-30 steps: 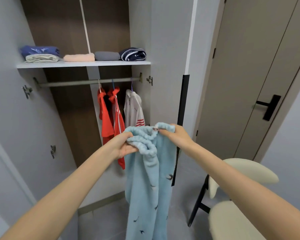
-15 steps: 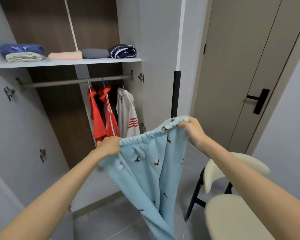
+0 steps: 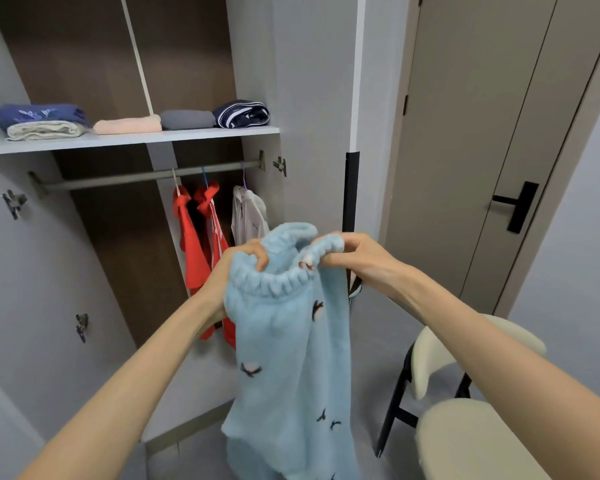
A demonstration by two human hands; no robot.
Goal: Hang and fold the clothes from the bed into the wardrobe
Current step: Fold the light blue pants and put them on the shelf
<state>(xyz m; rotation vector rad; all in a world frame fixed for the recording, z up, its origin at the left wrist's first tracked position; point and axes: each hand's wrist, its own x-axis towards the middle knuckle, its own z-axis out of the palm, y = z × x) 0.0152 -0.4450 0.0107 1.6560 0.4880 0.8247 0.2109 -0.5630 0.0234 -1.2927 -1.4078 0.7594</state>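
Above and left of the fingers (image 3: 258,259), folded clothes (image 3: 125,124) sit on the wardrobe shelf (image 3: 201,135). Red garments (image 3: 194,244) hang just behind the left hand (image 3: 238,268), which grips the waistband of the pale blue fleece trousers (image 3: 291,341); these hang below both hands. The right hand (image 3: 361,261) pinches the waistband close beside. A cream chair (image 3: 465,441) stands below it.

Pale blue fleece trousers (image 3: 291,341) with small dark birds; two red garments (image 3: 201,244) and a white jacket (image 3: 248,216) hang.
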